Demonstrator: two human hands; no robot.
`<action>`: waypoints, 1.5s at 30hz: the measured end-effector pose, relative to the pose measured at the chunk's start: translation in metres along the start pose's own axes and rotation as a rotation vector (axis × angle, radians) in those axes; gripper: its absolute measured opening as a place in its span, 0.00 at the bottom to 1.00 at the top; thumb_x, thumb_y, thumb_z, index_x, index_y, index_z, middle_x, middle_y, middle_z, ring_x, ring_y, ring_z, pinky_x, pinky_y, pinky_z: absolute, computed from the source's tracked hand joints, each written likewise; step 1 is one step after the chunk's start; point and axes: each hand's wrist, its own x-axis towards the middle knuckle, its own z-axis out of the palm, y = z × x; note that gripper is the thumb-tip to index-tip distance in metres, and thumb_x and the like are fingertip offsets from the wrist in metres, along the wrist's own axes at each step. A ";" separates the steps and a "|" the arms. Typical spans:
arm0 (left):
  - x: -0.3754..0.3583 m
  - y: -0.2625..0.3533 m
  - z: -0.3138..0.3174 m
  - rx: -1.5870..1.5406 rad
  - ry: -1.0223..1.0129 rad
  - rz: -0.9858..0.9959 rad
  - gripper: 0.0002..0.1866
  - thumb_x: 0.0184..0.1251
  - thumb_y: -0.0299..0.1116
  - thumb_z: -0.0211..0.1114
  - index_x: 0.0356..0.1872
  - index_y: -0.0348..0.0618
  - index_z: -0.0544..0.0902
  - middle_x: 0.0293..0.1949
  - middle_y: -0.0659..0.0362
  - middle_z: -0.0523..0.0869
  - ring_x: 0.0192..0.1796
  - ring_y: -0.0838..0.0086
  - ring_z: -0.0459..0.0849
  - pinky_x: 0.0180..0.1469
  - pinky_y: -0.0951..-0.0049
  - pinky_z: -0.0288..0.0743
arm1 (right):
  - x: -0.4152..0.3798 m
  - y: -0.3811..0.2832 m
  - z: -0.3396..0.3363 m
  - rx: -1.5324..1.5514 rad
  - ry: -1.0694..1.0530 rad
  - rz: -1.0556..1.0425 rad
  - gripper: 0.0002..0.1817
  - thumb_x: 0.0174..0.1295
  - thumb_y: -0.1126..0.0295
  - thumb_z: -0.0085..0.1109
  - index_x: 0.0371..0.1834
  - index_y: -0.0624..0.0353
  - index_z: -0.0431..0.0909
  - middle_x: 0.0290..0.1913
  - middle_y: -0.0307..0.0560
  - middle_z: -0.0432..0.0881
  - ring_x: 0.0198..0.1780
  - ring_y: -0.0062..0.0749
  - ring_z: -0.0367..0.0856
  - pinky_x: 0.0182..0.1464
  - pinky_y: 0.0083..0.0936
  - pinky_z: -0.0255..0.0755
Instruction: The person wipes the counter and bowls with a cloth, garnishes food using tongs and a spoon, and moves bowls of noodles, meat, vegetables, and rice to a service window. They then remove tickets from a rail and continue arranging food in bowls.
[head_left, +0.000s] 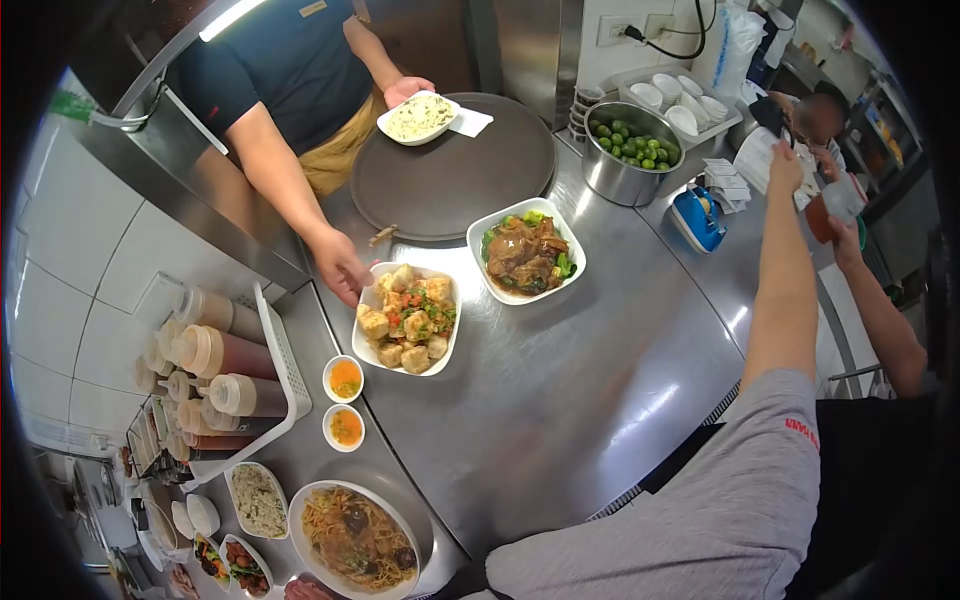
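At the upper right my left hand [786, 170], at the end of a grey-sleeved arm, is closed around a slim dark handle [787, 130]; what it belongs to is too small to tell. My right hand [848, 243] grips a clear plastic container [826, 212] with reddish-brown contents. A blue tape dispenser [700, 218] and a stack of paper slips [727, 186] lie left of my arms. Across the counter, a person in a dark shirt holds a white bowl of pale food [420, 118] in one hand and touches a bowl of fried cubes [408, 318] with the other.
On the steel counter [560, 400] sit a bowl of glazed meat with greens [526, 252], a round brown tray [450, 175], a pot of green citrus [632, 165] and two sauce cups [344, 428]. Squeeze bottles [240, 395] and a noodle bowl [355, 540] are left. Another person stands upper right.
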 end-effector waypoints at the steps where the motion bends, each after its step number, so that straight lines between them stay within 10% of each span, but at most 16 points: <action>1: 0.003 0.003 -0.001 -0.175 -0.050 -0.201 0.13 0.61 0.35 0.49 0.37 0.35 0.74 0.34 0.46 0.77 0.37 0.56 0.74 0.39 0.60 0.67 | 0.007 0.003 0.003 -0.064 0.023 0.039 0.18 0.51 0.59 0.57 0.45 0.51 0.78 0.40 0.44 0.81 0.40 0.34 0.79 0.46 0.25 0.67; 7: 0.012 0.017 -0.003 -0.699 -0.091 -0.636 0.14 0.60 0.34 0.51 0.38 0.32 0.74 0.37 0.46 0.78 0.39 0.58 0.76 0.42 0.63 0.69 | -0.006 0.045 0.037 -0.216 -0.194 0.117 0.15 0.52 0.59 0.54 0.40 0.53 0.80 0.36 0.46 0.82 0.39 0.36 0.80 0.42 0.28 0.71; 10: 0.009 -0.016 0.032 -0.722 -0.040 -0.633 0.11 0.59 0.32 0.50 0.35 0.33 0.74 0.35 0.48 0.75 0.36 0.58 0.75 0.39 0.62 0.68 | 0.013 0.132 0.076 -1.264 -0.414 -0.659 0.16 0.57 0.56 0.45 0.25 0.54 0.78 0.29 0.47 0.81 0.33 0.41 0.80 0.32 0.38 0.74; 12: -0.005 -0.039 0.065 -0.530 0.048 -0.433 0.07 0.58 0.29 0.50 0.31 0.35 0.73 0.32 0.50 0.72 0.32 0.59 0.73 0.35 0.62 0.68 | 0.000 0.146 0.087 -1.054 -0.482 -0.681 0.15 0.57 0.56 0.45 0.34 0.53 0.79 0.35 0.49 0.80 0.36 0.41 0.79 0.37 0.39 0.73; 16: 0.004 -0.010 0.020 -0.441 0.050 -0.536 0.05 0.58 0.29 0.52 0.30 0.38 0.73 0.33 0.51 0.73 0.33 0.58 0.74 0.36 0.62 0.68 | -0.032 0.105 0.084 -0.790 -0.163 0.102 0.18 0.55 0.56 0.44 0.45 0.51 0.74 0.45 0.52 0.76 0.46 0.48 0.74 0.46 0.47 0.66; 18: 0.002 -0.015 0.029 -0.378 0.050 -0.578 0.05 0.57 0.30 0.53 0.31 0.41 0.74 0.33 0.53 0.73 0.33 0.59 0.76 0.37 0.61 0.69 | -0.059 0.064 0.079 -0.646 -0.080 0.536 0.22 0.54 0.56 0.44 0.51 0.50 0.72 0.50 0.54 0.74 0.51 0.51 0.72 0.51 0.50 0.62; 20: 0.006 -0.007 0.014 -0.431 0.074 -0.617 0.05 0.58 0.31 0.53 0.31 0.41 0.74 0.32 0.54 0.73 0.32 0.60 0.76 0.37 0.61 0.69 | -0.068 -0.054 0.038 -0.379 -0.008 0.522 0.23 0.53 0.57 0.45 0.55 0.45 0.69 0.54 0.52 0.71 0.53 0.51 0.69 0.52 0.54 0.59; 25: 0.005 -0.006 0.003 -0.587 0.079 -0.651 0.05 0.58 0.29 0.52 0.30 0.40 0.75 0.31 0.53 0.73 0.28 0.63 0.77 0.32 0.63 0.71 | -0.030 -0.172 0.080 0.130 0.174 -0.262 0.21 0.57 0.54 0.47 0.52 0.49 0.71 0.47 0.50 0.77 0.49 0.45 0.73 0.51 0.38 0.65; 29: 0.002 -0.008 -0.001 -0.520 0.195 -0.575 0.05 0.57 0.29 0.53 0.30 0.39 0.75 0.31 0.51 0.73 0.29 0.59 0.77 0.31 0.63 0.71 | -0.071 -0.345 0.080 0.633 -0.188 -0.392 0.19 0.59 0.58 0.47 0.46 0.61 0.74 0.39 0.49 0.80 0.47 0.40 0.75 0.47 0.27 0.68; 31: -0.001 -0.012 0.007 -0.579 0.194 -0.613 0.06 0.55 0.30 0.54 0.30 0.39 0.75 0.31 0.50 0.73 0.30 0.57 0.76 0.32 0.62 0.71 | -0.115 -0.441 0.074 0.648 0.119 -1.074 0.17 0.61 0.70 0.41 0.52 0.63 0.67 0.45 0.49 0.76 0.50 0.38 0.73 0.51 0.28 0.65; 33: -0.004 -0.016 0.012 -0.652 0.199 -0.624 0.06 0.54 0.30 0.54 0.30 0.39 0.76 0.31 0.50 0.73 0.31 0.56 0.76 0.33 0.61 0.71 | -0.225 -0.564 -0.063 0.960 -0.449 -0.854 0.19 0.57 0.79 0.38 0.54 0.61 0.65 0.52 0.52 0.71 0.53 0.42 0.69 0.54 0.28 0.62; 38: -0.007 -0.018 0.010 -0.600 0.286 -0.622 0.05 0.52 0.29 0.56 0.29 0.41 0.76 0.30 0.52 0.74 0.30 0.58 0.76 0.32 0.62 0.71 | -0.357 -0.727 -0.107 0.666 -0.011 -1.545 0.20 0.50 0.74 0.48 0.50 0.58 0.70 0.55 0.50 0.66 0.60 0.48 0.59 0.58 0.47 0.54; 45: -0.007 -0.021 0.015 -0.592 0.282 -0.638 0.05 0.50 0.31 0.57 0.29 0.43 0.77 0.29 0.53 0.73 0.31 0.57 0.76 0.32 0.62 0.70 | -0.434 -0.869 -0.105 0.338 0.000 -1.526 0.24 0.56 0.70 0.39 0.60 0.54 0.61 0.65 0.44 0.57 0.67 0.45 0.48 0.62 0.52 0.45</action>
